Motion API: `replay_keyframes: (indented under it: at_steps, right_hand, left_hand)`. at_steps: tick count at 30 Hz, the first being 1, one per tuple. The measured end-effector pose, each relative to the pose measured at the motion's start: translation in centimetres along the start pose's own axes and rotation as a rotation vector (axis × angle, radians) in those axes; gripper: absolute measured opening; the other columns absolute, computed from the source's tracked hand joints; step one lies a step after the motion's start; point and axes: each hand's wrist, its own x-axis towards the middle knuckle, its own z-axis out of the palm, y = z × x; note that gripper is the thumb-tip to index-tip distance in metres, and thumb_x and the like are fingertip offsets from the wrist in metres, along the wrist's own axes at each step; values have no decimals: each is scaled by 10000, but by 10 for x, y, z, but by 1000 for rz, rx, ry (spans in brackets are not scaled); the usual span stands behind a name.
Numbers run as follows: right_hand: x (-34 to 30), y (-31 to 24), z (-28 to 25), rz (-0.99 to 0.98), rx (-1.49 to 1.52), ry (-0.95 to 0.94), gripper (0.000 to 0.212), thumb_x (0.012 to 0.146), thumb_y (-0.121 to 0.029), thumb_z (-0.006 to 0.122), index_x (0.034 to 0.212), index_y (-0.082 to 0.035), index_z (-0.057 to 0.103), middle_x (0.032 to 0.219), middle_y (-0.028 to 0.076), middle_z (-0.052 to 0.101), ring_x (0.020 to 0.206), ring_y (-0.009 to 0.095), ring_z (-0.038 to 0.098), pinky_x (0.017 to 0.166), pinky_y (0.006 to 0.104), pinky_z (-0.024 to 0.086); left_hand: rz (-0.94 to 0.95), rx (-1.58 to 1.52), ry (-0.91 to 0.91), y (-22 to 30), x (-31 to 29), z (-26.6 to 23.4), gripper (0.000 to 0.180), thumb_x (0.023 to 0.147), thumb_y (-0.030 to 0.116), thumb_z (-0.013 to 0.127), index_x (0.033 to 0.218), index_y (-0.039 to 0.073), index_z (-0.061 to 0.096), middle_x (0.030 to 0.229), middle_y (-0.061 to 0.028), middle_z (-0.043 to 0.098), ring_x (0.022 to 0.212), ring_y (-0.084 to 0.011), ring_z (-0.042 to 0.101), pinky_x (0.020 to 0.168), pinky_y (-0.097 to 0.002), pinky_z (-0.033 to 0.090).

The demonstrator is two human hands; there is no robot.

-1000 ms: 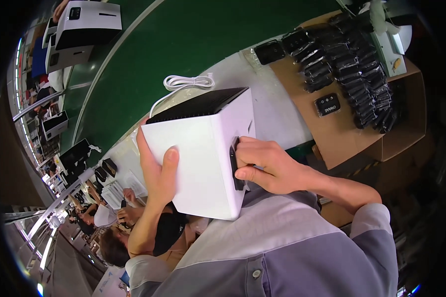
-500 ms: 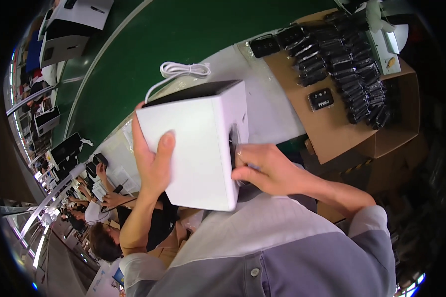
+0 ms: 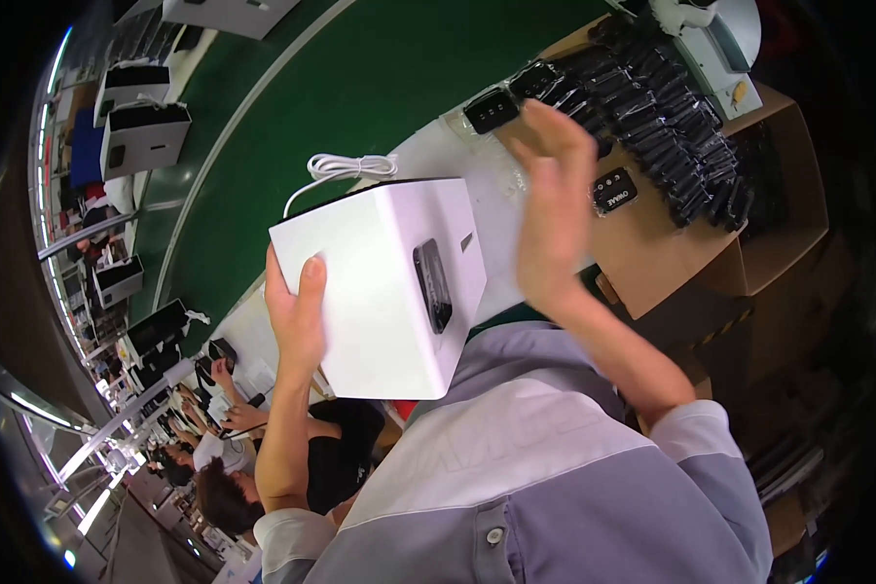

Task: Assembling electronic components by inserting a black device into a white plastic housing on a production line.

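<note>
My left hand (image 3: 298, 316) grips a white box-shaped appliance (image 3: 365, 292) from its left side, thumb flat on the white face. The appliance is held tilted, with a dark panel along its far edge. A coiled, tied white cable (image 3: 350, 167) trails from its far left corner. In its right side sits an oblong recess (image 3: 433, 286) with something dark and shiny in it, beside a narrow slot. My right hand (image 3: 557, 219), blurred, is raised to the right of the appliance and apart from it, fingers stretched out and nothing visible in them.
Several black remotes in clear bags (image 3: 642, 107) lie heaped on an open cardboard box (image 3: 657, 263) at the right. One bagged remote (image 3: 613, 191) lies apart. A green conveyor belt (image 3: 360, 88) runs beyond the pale ledge. Co-workers (image 3: 229, 496) sit along the left.
My right hand has left the recess in the appliance's side and moved up and right, its fingers opening out. The appliance has turned slightly, showing more of its right side.
</note>
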Motion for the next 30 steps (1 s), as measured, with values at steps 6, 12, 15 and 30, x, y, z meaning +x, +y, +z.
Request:
replay_keyframes:
  at_steps: [6, 12, 15, 30]
  right_hand:
    - [-43, 127, 44, 135, -198, -55, 522, 991, -255, 527, 1394, 54, 404, 1414, 275, 418, 1333, 427, 400, 1145, 468, 299]
    - [-111, 195, -73, 289, -531, -325, 325, 950, -162, 604, 1217, 18, 561, 1165, 230, 590, 1071, 361, 593, 927, 426, 471]
    - [-120, 194, -100, 419, -524, -387, 176, 930, -128, 631, 1037, 12, 641, 883, 177, 650, 779, 314, 644, 695, 407, 507]
    - [-97, 233, -120, 298, -637, -330, 125, 885, -116, 629, 861, 0, 668, 708, 205, 668, 586, 344, 669, 572, 435, 522]
  left_hand:
    - [58, 153, 187, -21, 2, -12, 522, 1007, 260, 617, 1386, -52, 440, 1272, -140, 593, 1127, -182, 561, 1016, -337, 433]
    - [-210, -33, 53, -11, -37, -37, 330, 995, 167, 621, 1222, -73, 609, 1075, -98, 696, 921, -134, 646, 862, -281, 507]
    - [-222, -179, -19, -11, -28, -41, 295, 970, 147, 652, 1158, -80, 654, 995, -84, 723, 852, -124, 670, 800, -270, 529]
    - [1, 349, -245, 175, 278, 34, 263, 937, 235, 714, 951, -28, 704, 800, -58, 710, 618, -89, 616, 572, -239, 502]
